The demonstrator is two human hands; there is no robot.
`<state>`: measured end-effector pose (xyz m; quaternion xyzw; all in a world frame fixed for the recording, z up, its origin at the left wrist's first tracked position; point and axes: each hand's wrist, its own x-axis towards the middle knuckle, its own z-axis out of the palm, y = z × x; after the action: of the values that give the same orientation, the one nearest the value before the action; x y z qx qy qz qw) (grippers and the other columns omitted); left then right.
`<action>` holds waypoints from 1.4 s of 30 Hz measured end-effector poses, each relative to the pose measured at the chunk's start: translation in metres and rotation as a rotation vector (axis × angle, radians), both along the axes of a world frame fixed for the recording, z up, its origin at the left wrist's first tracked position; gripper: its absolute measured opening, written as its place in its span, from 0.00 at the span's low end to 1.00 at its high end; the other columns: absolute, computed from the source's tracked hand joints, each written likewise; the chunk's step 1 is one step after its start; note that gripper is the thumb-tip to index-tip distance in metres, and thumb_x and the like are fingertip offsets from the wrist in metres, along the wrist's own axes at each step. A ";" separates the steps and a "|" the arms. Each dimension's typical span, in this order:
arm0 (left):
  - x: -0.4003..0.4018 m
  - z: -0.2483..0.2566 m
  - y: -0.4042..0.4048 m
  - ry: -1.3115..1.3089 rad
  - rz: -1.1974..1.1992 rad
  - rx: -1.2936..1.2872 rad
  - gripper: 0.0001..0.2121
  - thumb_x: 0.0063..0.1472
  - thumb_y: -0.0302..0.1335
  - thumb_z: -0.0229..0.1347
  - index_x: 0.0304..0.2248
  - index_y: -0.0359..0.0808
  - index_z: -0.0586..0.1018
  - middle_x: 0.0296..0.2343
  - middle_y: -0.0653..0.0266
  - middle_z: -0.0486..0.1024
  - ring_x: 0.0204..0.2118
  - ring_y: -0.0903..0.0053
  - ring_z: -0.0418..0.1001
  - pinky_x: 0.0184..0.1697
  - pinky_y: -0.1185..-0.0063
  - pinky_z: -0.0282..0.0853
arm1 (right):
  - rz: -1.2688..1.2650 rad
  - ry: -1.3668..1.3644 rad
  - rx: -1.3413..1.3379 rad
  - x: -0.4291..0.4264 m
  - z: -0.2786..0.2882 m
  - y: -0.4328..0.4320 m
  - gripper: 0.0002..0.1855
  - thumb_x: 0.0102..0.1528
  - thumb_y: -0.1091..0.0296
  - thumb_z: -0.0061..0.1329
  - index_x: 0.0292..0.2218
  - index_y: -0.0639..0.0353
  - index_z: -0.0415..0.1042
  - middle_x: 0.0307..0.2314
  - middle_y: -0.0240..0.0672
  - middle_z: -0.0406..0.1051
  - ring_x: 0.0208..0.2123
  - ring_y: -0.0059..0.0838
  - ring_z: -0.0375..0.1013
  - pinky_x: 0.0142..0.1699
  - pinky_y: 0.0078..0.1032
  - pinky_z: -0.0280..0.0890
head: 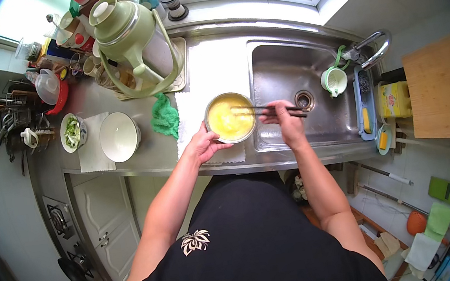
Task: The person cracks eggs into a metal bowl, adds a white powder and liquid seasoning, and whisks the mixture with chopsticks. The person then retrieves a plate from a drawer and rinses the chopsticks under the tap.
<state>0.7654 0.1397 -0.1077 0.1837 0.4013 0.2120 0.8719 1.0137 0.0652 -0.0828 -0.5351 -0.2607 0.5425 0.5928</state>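
Note:
Yellow beaten egg (227,125) fills part of a round metal bowl (251,133) at the counter's edge beside the sink. My left hand (205,144) grips the bowl's near left rim, thumb at the lip and fingers below. In my right hand (284,122) is a pair of dark chopsticks (249,111), held sideways with their tips in the egg; the tips look blurred. White paper towels (190,136) lie under and around the bowl. Left of them are a crumpled green cloth (164,116), a white bowl (119,137) and a smaller bowl of chopped green vegetable (72,133).
A large green thermos flask (134,37) stands on a tray behind the cloth. The steel sink (280,77) has a faucet (373,48) with a green strainer (334,81) hanging by it. A wooden cutting board (442,88) is at the right, and a gas stove (59,217) at the lower left.

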 end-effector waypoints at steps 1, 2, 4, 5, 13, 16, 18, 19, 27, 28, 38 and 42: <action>0.002 0.004 0.000 -0.017 0.002 0.009 0.34 0.50 0.13 0.43 0.58 0.41 0.53 0.51 0.53 0.62 0.47 0.57 0.70 0.43 0.60 0.75 | -0.065 0.016 0.009 0.005 0.006 -0.001 0.14 0.61 0.63 0.42 0.35 0.68 0.69 0.26 0.41 0.73 0.26 0.29 0.75 0.33 0.25 0.73; 0.005 0.007 0.000 -0.035 0.003 0.017 0.33 0.51 0.13 0.44 0.57 0.40 0.54 0.50 0.53 0.63 0.47 0.57 0.70 0.43 0.60 0.75 | 0.041 -0.002 -0.063 0.006 0.013 -0.003 0.15 0.62 0.63 0.40 0.35 0.69 0.69 0.27 0.42 0.73 0.27 0.30 0.75 0.33 0.25 0.73; 0.010 0.010 0.005 -0.065 -0.021 0.036 0.31 0.51 0.15 0.45 0.56 0.37 0.56 0.49 0.52 0.65 0.47 0.58 0.70 0.43 0.59 0.75 | 0.038 -0.030 0.026 0.011 0.023 -0.007 0.15 0.62 0.64 0.39 0.36 0.69 0.69 0.27 0.42 0.73 0.27 0.30 0.75 0.33 0.25 0.73; 0.012 0.008 0.008 -0.076 -0.045 0.041 0.30 0.51 0.16 0.46 0.55 0.35 0.57 0.48 0.52 0.66 0.47 0.58 0.70 0.43 0.59 0.74 | -0.059 -0.023 0.084 0.017 0.025 -0.008 0.15 0.62 0.64 0.39 0.36 0.70 0.69 0.27 0.42 0.73 0.27 0.31 0.75 0.33 0.26 0.73; 0.055 0.031 0.021 -0.200 -0.066 -0.059 0.25 0.52 0.15 0.46 0.52 0.31 0.61 0.46 0.49 0.68 0.45 0.57 0.72 0.44 0.60 0.74 | -0.015 -0.178 0.103 0.049 0.050 -0.005 0.15 0.63 0.62 0.38 0.36 0.68 0.68 0.26 0.42 0.72 0.26 0.32 0.75 0.32 0.26 0.72; 0.073 0.038 0.020 -0.224 -0.060 -0.044 0.25 0.52 0.15 0.46 0.52 0.30 0.61 0.46 0.47 0.68 0.44 0.57 0.72 0.44 0.61 0.74 | -0.156 -0.262 0.211 0.065 0.063 -0.008 0.15 0.63 0.62 0.38 0.36 0.68 0.68 0.26 0.42 0.72 0.26 0.30 0.75 0.32 0.26 0.72; 0.084 0.036 0.022 -0.269 -0.068 -0.032 0.24 0.52 0.15 0.47 0.51 0.26 0.61 0.45 0.46 0.69 0.44 0.56 0.72 0.44 0.62 0.75 | -0.079 -0.236 0.176 0.076 0.062 -0.009 0.15 0.63 0.63 0.38 0.36 0.68 0.69 0.26 0.42 0.72 0.26 0.30 0.75 0.33 0.26 0.72; 0.089 0.036 0.021 -0.271 -0.070 -0.031 0.25 0.52 0.15 0.47 0.51 0.26 0.61 0.45 0.46 0.68 0.44 0.56 0.72 0.44 0.62 0.75 | 0.029 -0.243 0.178 0.076 0.068 -0.013 0.15 0.63 0.63 0.37 0.35 0.68 0.69 0.26 0.41 0.72 0.26 0.30 0.75 0.33 0.26 0.72; 0.134 0.054 0.007 -0.324 -0.058 -0.007 0.26 0.52 0.15 0.48 0.52 0.29 0.60 0.46 0.46 0.68 0.46 0.56 0.71 0.46 0.59 0.73 | -0.206 -0.153 0.190 0.120 0.093 -0.020 0.11 0.61 0.67 0.42 0.33 0.66 0.69 0.25 0.38 0.72 0.25 0.26 0.74 0.32 0.22 0.71; 0.138 0.055 0.005 -0.335 -0.066 -0.002 0.26 0.52 0.15 0.48 0.53 0.29 0.59 0.46 0.47 0.68 0.46 0.56 0.71 0.46 0.59 0.73 | -0.091 -0.231 0.156 0.125 0.095 -0.023 0.11 0.61 0.67 0.42 0.33 0.66 0.69 0.25 0.38 0.73 0.25 0.26 0.74 0.33 0.22 0.72; 0.157 0.060 0.011 -0.349 -0.144 -0.035 0.28 0.52 0.14 0.46 0.54 0.34 0.58 0.48 0.47 0.66 0.48 0.58 0.69 0.48 0.58 0.71 | -0.174 -0.245 0.194 0.151 0.104 -0.030 0.10 0.59 0.67 0.46 0.36 0.65 0.71 0.26 0.39 0.73 0.27 0.30 0.75 0.33 0.24 0.72; 0.163 0.064 0.017 -0.377 -0.184 -0.003 0.28 0.52 0.14 0.45 0.55 0.35 0.56 0.49 0.48 0.65 0.48 0.58 0.70 0.48 0.58 0.71 | -0.186 -0.273 0.094 0.137 0.110 -0.041 0.13 0.59 0.62 0.45 0.34 0.66 0.70 0.24 0.38 0.72 0.24 0.29 0.74 0.31 0.24 0.71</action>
<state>0.9281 0.1566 -0.0440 0.1754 0.2130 0.1616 0.9475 1.1504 0.0238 0.0271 -0.5975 -0.3131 0.3949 0.6238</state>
